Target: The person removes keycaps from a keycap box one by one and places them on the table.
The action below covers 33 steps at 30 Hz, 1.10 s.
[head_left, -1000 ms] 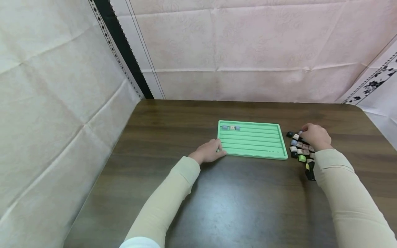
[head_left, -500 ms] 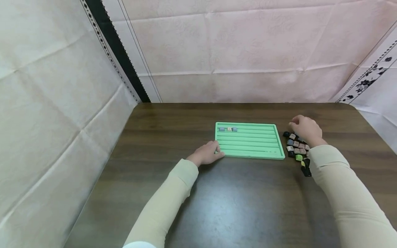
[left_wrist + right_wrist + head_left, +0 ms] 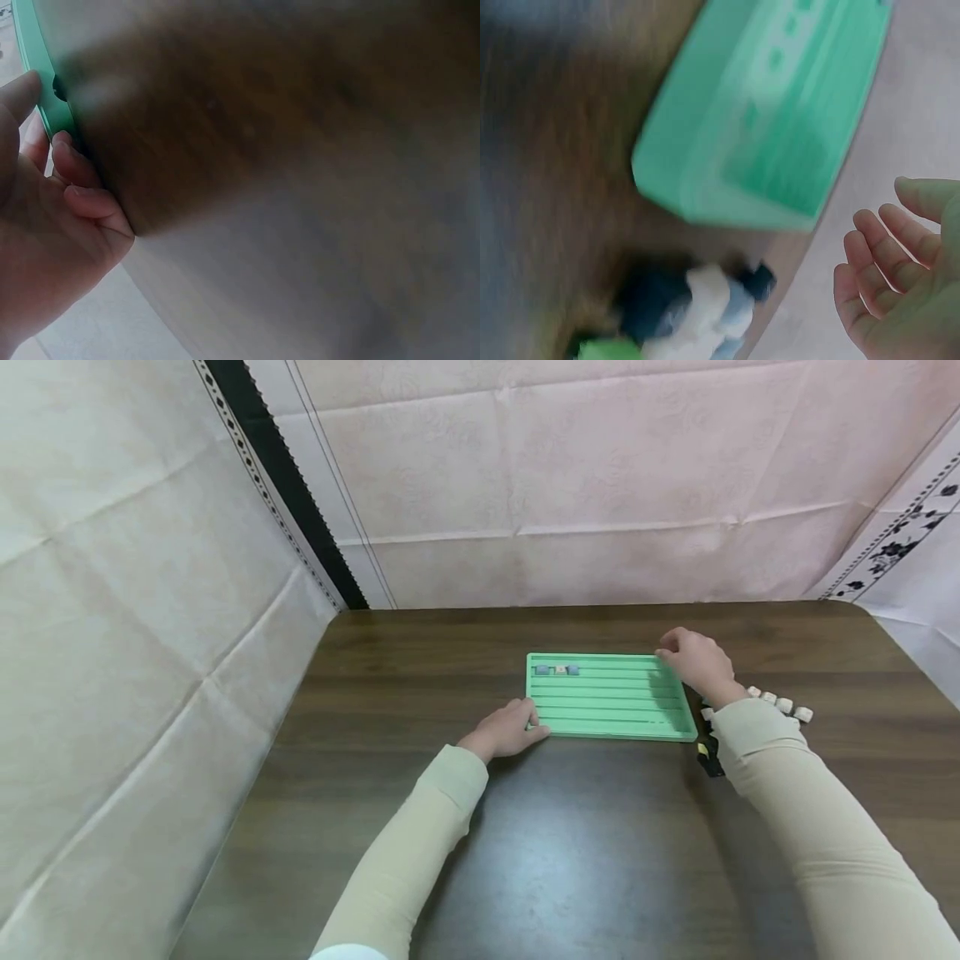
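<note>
A shallow green tray [image 3: 600, 703] with raised ridges lies on the table. Near its far left corner sit 3 small keycaps [image 3: 542, 670], bluish and whitish. My left hand [image 3: 502, 728] holds the tray's near left corner; in the left wrist view, fingers [image 3: 84, 201] curl by the green edge. Above the tray's far right corner hovers my right hand [image 3: 697, 664]. The right wrist view shows that hand's fingers [image 3: 870, 262] loosely bent, thumb apart from the index finger, with no object visible between them. Loose keycaps [image 3: 705, 300] lie beside the tray, blurred there.
White keycaps [image 3: 783, 704] show beyond the right forearm, and black ones [image 3: 709, 764] at its near side; the sleeve [image 3: 787, 810] covers others. A brown wooden table [image 3: 555, 827] bears everything. Patterned cloth [image 3: 600, 485] hangs behind it and along the left.
My right hand has moved left from the keycap pile to the tray's far right corner. Its forearm now covers much of the pile. The left hand stays at the tray's corner.
</note>
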{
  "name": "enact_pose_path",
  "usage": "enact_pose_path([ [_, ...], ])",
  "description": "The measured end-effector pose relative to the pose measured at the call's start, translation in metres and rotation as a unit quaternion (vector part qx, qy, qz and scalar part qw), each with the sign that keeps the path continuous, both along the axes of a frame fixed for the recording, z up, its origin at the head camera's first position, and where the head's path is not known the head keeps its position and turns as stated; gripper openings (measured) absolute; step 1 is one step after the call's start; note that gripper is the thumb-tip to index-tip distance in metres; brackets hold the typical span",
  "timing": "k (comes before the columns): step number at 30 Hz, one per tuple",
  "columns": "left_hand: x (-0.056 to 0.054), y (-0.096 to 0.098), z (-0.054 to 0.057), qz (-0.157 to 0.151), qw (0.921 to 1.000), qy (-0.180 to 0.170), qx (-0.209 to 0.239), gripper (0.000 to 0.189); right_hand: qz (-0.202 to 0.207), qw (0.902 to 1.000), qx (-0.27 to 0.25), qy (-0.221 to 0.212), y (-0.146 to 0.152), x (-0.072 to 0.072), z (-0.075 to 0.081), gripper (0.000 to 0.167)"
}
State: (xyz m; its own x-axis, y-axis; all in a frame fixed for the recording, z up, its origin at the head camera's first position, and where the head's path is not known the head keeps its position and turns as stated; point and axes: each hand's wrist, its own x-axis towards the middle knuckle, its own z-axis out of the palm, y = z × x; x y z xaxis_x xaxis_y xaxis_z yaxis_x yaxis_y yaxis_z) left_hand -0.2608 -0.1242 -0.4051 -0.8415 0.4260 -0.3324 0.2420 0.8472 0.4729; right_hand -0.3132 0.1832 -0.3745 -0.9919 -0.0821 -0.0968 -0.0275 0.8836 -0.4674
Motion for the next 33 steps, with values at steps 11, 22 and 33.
enact_pose_path([
  [11, 0.000, 0.001, 0.001, 0.003, 1.0000, 0.005, -0.001, 0.027, 0.050, 0.9986, 0.013, -0.005, -0.054, -0.008, -0.015, 0.039],
  [22, -0.001, 0.000, 0.001, 0.002, 1.0000, 0.003, -0.004, 0.027, 0.062, 0.9979, 0.016, 0.007, -0.089, -0.012, -0.026, 0.035],
  [33, 0.000, 0.000, 0.001, 0.008, 1.0000, 0.002, -0.001, 0.027, 0.093, 0.9926, 0.077, 0.014, -0.110, -0.008, -0.024, 0.031],
])
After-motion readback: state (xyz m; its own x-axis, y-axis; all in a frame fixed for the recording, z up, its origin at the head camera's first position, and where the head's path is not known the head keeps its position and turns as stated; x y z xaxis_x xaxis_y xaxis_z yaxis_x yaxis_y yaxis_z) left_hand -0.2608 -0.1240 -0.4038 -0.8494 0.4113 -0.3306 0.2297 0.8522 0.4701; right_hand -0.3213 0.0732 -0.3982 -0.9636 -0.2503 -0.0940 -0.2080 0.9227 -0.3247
